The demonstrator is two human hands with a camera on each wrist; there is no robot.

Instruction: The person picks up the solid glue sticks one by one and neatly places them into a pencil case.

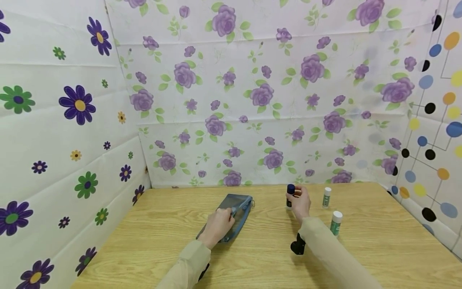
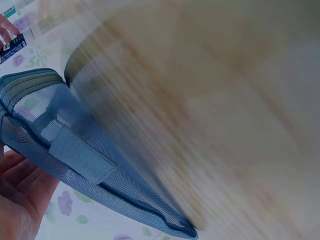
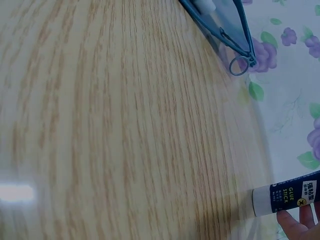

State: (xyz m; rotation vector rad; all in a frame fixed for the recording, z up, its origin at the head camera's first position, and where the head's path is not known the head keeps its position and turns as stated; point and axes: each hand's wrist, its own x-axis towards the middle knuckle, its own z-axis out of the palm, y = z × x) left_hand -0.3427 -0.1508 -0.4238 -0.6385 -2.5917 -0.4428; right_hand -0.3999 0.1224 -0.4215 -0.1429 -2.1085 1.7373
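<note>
My left hand [image 1: 218, 222] grips the edge of a blue mesh zip pouch [image 1: 234, 199] on the table. The pouch's top gapes along its zipper, and a ring hangs at the far end. Through the opening, the right wrist view shows part of a white object [image 3: 204, 6]; its kind is unclear. Right of the pouch, my right hand [image 1: 301, 202] pinches a dark blue glue stick [image 3: 295, 192] between thumb and fingers. It stands upright, its white end downward at the tabletop; whether it touches the wood I cannot tell.
Two green-and-white glue sticks stand upright to the right: a smaller one [image 1: 326, 197] farther back and a larger one [image 1: 336, 224] beside my right forearm. The wooden table [image 1: 173, 212] meets a flower-print sheet [image 1: 245, 140] at its back edge.
</note>
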